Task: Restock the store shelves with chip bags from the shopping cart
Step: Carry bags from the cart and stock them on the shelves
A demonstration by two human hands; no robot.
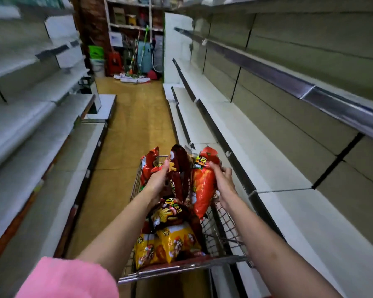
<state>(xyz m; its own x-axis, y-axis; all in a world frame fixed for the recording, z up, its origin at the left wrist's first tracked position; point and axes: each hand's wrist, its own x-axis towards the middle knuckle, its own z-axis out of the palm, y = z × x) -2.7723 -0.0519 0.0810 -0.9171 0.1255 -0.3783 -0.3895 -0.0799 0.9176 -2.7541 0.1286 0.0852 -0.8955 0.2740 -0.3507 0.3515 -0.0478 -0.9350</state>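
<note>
Bare white shelves (26, 117) line the left of a store aisle above a yellow-brown floor (127, 130), their painted metal boards flat and matte. In the middle a wire shopping cart (220, 231), its steel mesh thin and shiny, carries a heap of chip bags: glossy yellow bags (166, 246) lie nearest the handle, with a dark brown bag printed with fries (166, 214) on top of them.

The left hand (157, 181), reaching from a pink sleeve (67, 278), has its fingers curled on a tall dark red bag (179, 168) that stands nearly upright, long axis pointing up and away from the person. Just beside it, the right hand (222, 181) wraps its fingers round the side of an orange-red bag (202, 186), also on end and leaning slightly toward the right. Both bags look puffed, crinkly and light, their foil catching the light.

The right-hand shelving (284, 186) runs close alongside the cart, its lowest board just beside the right hand and its boards edged with grey price rails (310, 91). The orange-red bag, held by the nearer hand, seems the likelier to go there first, by a short swing to the right.
</note>
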